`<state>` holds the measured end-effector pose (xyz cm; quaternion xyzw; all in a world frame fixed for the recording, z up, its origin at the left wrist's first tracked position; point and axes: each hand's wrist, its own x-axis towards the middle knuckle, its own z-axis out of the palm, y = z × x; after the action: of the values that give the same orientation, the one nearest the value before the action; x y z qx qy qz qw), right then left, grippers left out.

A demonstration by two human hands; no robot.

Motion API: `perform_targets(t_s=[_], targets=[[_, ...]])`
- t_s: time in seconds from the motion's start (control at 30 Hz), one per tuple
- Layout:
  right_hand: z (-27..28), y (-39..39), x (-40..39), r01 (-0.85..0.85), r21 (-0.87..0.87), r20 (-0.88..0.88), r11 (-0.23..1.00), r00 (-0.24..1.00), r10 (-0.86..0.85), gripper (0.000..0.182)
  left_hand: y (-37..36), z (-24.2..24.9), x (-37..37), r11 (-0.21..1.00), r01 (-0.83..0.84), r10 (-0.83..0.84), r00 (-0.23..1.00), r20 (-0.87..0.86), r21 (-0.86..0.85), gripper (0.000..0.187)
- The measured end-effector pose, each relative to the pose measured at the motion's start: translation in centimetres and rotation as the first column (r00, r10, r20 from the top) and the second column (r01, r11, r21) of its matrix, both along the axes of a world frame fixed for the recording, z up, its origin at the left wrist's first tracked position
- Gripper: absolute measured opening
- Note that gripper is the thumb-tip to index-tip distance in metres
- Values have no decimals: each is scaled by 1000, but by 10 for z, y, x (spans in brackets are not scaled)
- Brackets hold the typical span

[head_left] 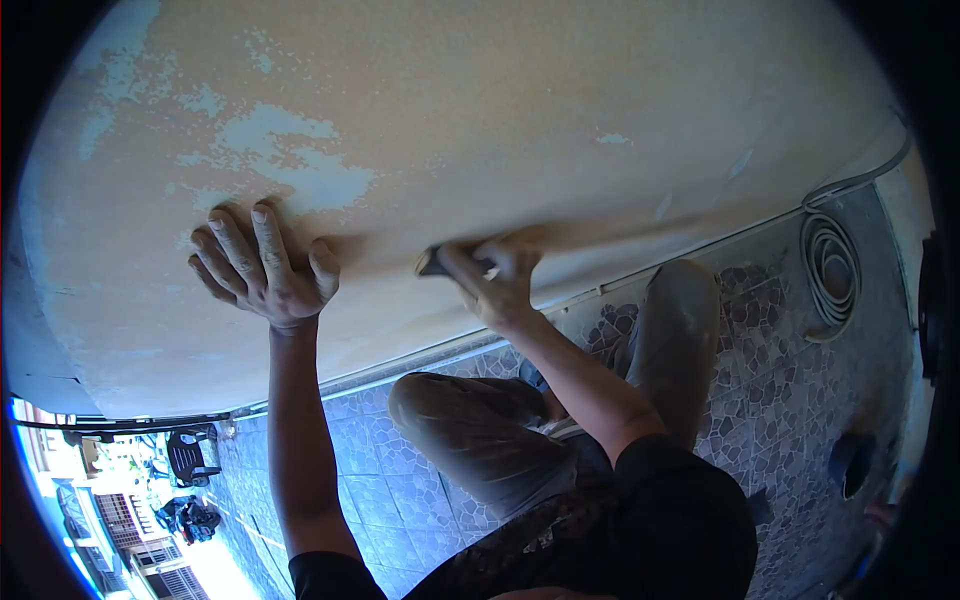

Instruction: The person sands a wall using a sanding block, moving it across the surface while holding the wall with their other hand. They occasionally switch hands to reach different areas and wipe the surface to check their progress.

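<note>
A wall with a tan, patchy surface fills the upper view, with pale bluish patches at the upper left. My left hand lies against it with the fingers spread, just below a pale patch. To its right, my right hand is closed around a small dark tool, which is pressed to the wall near its lower edge. The tool is blurred, and its exact kind cannot be made out.
My bent knees are close below the wall on a patterned tile floor. A coiled hose lies at the right, with a dark round container below it. A dark chair stands at the lower left.
</note>
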<state>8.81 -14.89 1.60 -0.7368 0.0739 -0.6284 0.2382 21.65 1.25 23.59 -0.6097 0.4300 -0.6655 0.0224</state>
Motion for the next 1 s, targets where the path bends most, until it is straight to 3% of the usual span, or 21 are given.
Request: perform_targets(t_s=[0.03,0.1,0.17,0.2,0.27,0.3,0.37,0.43,0.5,0.57,0.6,0.63,0.67,0.7,0.73,0.8,0.87,0.9,0.93,0.97,1.0], targets=[[-10,-1,-11,-74,-178,-183,981,982,41,50,-2,0,2,1000,2,-2,1000,-14,-16,66],[-24,-37,-17,157,-85,-91,984,982,-164,52,-6,2,4,1000,8,-8,1000,5,-10,68],[7,-98,-39,355,126,-12,926,934,-356,48,0,0,-2,1000,-13,13,1000,-6,12,69],[41,-128,-40,306,333,164,892,913,-374,48,-1,0,-3,1000,-14,14,1000,-8,4,69],[91,-166,-48,114,766,236,633,866,-442,51,-7,-1,-2,1000,2,-2,1000,-2,-26,69],[93,-158,-40,115,757,244,643,863,-442,51,-6,-2,-2,1000,-2,2,1000,-3,-24,69],[87,-114,1,152,626,398,765,781,-482,54,-7,-2,0,999,-4,5,1000,14,-34,68],[50,-41,10,224,272,227,936,930,-289,54,-5,-3,0,1000,-9,9,1000,3,-18,68],[20,-16,-6,40,-230,-22,972,999,-47,52,-1,-3,-1,1000,-22,22,1000,-13,-3,67],[-7,-42,-15,109,-300,-58,948,990,-132,51,0,-3,4,1000,-11,12,1000,-12,21,67],[-10,-65,-23,70,-70,-52,995,996,-73,46,1,-4,5,1000,2,-2,1000,-14,20,66],[-30,-96,-27,236,170,-56,957,972,-229,43,1,-4,3,1000,-8,9,1000,-12,21,66],[36,-123,-42,456,183,52,871,880,-472,45,-2,-5,2,1000,-11,11,1000,-12,4,66],[48,-152,-45,352,531,90,771,881,-465,52,-4,-6,0,1000,-11,11,1000,-16,-15,66],[66,-158,-45,355,527,84,772,882,-463,52,-6,-5,-1,1000,-3,2,1000,-21,-21,66],[101,-161,-38,197,771,176,606,848,-500,55,-5,-8,-1,1000,-5,5,1000,-24,-27,66],[102,-96,4,91,543,427,835,826,-367,59,-5,-7,1,1000,-5,4,1000,-13,-27,66],[91,-59,11,211,377,296,902,895,-333,57,-5,-8,1,999,-28,28,999,-20,-18,67],[69,-26,22,107,156,301,982,942,-151,53,-2,-9,0,999,-52,52,998,-33,-3,67],[76,-10,6,127,-154,80,980,990,-116,51,1,-10,0,999,-48,48,998,-33,4,67],[61,-6,9,80,-320,28,944,997,-75,56,3,-10,3,999,-34,35,999,-31,14,68]])
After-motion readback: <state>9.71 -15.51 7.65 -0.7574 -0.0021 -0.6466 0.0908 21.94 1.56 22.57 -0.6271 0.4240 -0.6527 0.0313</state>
